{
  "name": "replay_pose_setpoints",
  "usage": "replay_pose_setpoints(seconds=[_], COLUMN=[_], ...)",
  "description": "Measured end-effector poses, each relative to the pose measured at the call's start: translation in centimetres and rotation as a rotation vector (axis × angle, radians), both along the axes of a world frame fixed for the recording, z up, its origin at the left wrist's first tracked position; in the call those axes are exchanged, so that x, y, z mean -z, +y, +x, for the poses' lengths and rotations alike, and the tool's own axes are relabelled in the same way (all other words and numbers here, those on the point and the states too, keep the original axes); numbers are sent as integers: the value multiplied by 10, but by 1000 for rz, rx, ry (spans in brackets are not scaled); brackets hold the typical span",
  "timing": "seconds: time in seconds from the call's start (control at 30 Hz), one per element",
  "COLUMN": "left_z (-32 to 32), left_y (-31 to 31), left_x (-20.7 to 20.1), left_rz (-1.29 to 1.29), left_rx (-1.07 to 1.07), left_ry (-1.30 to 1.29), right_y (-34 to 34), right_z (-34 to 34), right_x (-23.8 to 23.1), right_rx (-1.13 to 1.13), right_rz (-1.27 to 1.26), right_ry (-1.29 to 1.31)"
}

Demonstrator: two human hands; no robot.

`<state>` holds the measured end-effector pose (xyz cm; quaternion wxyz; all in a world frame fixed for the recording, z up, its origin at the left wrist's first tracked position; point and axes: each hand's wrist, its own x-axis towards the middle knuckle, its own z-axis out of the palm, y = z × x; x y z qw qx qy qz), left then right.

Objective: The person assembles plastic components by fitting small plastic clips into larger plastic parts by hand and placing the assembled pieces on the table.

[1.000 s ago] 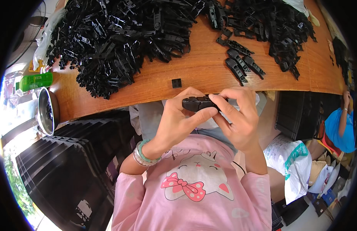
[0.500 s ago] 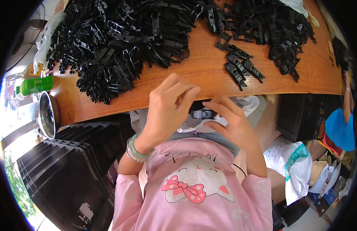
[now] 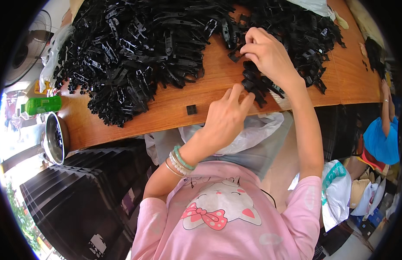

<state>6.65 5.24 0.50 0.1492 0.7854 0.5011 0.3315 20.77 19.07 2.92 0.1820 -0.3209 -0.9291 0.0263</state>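
Over the front edge of the table, my left hand [image 3: 224, 115] reaches to a small group of black plastic parts. Its fingertips close around a dark, rounded part [image 3: 249, 85]. Farther back, my right hand [image 3: 266, 54] bends over the same group, with thumb and fingers pinching a black frame-like plastic part [image 3: 235, 55]. Several long black parts [image 3: 272, 85] lie below my right hand, partly covered by it. A small square black piece [image 3: 191, 109] rests alone on the wood, left of my left hand.
A large heap of black parts [image 3: 136, 56] covers the table's [image 3: 179, 97] left and middle; another heap [image 3: 311, 39] lies right. At left stand a green bottle [image 3: 42, 105], a metal bowl [image 3: 53, 138] and black crates [image 3: 75, 195]. A person in blue [image 3: 382, 141] is at far right.
Both hands have moved from my lap up over the table, my right hand farther back. The black part held at my lap is gone from there. A small square piece now shows on the table.
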Motion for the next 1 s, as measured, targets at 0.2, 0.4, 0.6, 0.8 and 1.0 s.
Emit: replay_pose_setpoints(seconds=[0.2, 0.4, 0.6, 0.8, 1.0], left_z=[6, -9, -23, -28, -29], left_y=[20, 13, -2, -6, -7], left_x=[4, -1, -20, -26, -35], left_rz=[-9, -145, -811, -923, -956], left_rx=[10, 35, 30, -59, 69], left_ry=[85, -105, -801, -877, -1029], right_y=[-50, -124, -132, -136, -140], right_z=[26, 33, 41, 32, 31], right_x=[-5, 0, 22, 24, 22], right_rx=[284, 332, 84, 110, 103], right_rz=[-553, -867, -706, -630, -587], right_ry=[809, 1205, 1072, 1023, 996])
